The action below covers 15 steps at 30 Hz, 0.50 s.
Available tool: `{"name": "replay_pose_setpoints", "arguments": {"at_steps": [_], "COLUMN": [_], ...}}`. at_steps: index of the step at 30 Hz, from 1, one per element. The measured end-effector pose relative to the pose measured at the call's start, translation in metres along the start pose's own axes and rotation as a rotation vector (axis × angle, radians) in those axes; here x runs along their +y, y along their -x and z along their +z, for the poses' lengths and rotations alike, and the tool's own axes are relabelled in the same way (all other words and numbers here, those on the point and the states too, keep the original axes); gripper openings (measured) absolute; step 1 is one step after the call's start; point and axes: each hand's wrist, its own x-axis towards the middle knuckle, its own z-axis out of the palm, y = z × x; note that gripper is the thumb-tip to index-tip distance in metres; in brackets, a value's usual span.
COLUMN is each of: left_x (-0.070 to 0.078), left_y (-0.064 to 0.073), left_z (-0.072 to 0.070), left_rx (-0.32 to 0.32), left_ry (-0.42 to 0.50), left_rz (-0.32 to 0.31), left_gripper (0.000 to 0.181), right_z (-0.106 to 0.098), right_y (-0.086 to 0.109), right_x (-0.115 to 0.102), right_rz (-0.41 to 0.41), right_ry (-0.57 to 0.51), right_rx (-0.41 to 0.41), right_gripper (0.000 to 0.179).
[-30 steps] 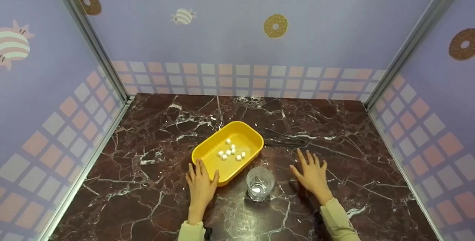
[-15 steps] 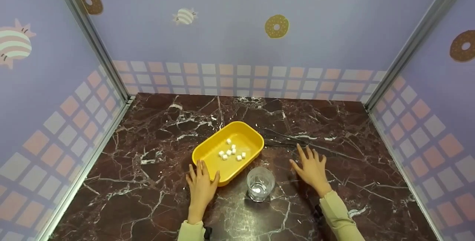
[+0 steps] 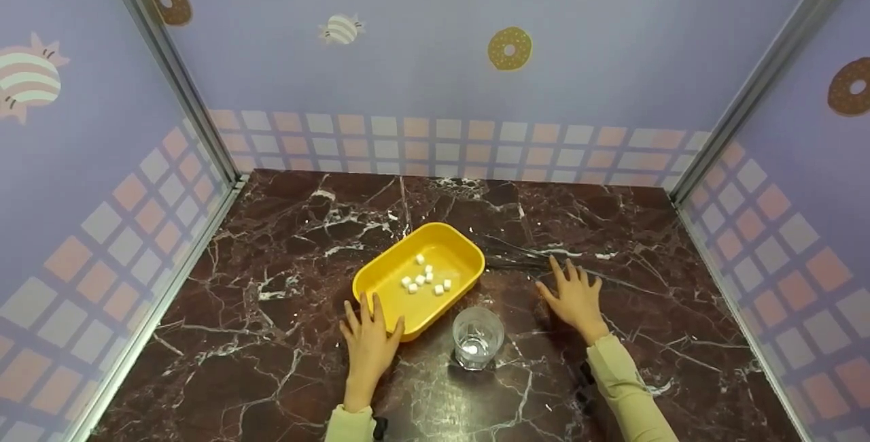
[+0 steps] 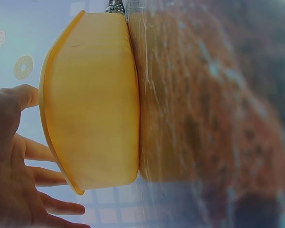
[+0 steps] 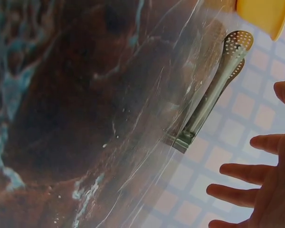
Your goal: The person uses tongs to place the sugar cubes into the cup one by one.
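A yellow rectangular tub (image 3: 469, 245) lies at a slant on the marble table, with several small white cubes (image 3: 419, 279) on its floor. My left hand (image 3: 368, 350) rests at its near-left rim, fingers spread over the edge; the left wrist view shows the tub's side wall (image 4: 92, 104) with thumb and fingertips at the rim. To the right, my right hand (image 3: 578, 299) hovers with fingers spread and nothing in it. Metal tongs (image 5: 211, 95) with perforated ends lie just beyond its fingertips; in the head view they look dark and thin.
A clear drinking glass (image 3: 478, 340) stands between the hands, close to the tub's near-right side. Patterned purple walls (image 3: 435, 75) enclose the table (image 3: 285, 374) at the back, left and right.
My right hand has moved a little forward, bringing its fingertips up to the tongs' near end. The left hand, tub, cubes and glass keep their places.
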Motion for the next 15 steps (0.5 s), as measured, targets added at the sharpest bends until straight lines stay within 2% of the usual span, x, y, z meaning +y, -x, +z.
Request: {"name": "replay_pose_setpoints", "arguments": {"at_steps": [9,15], "left_x": [0.0,0.0], "left_y": [0.003,0.005], "left_z": [-0.002,-0.001], "left_rx": [0.0,0.022], "left_ry": [-0.018,-0.025], "left_rz": [0.023,0.034], "left_gripper": [0.067,0.066], "right_z": [0.008,0.016], "right_y": [-0.013,-0.019], "right_x": [0.006,0.011], "right_rz": [-0.007,0.001], "right_ry": [-0.009,0.005], "right_rx": [-0.012,-0.014], "right_gripper": [0.066,0.066]}}
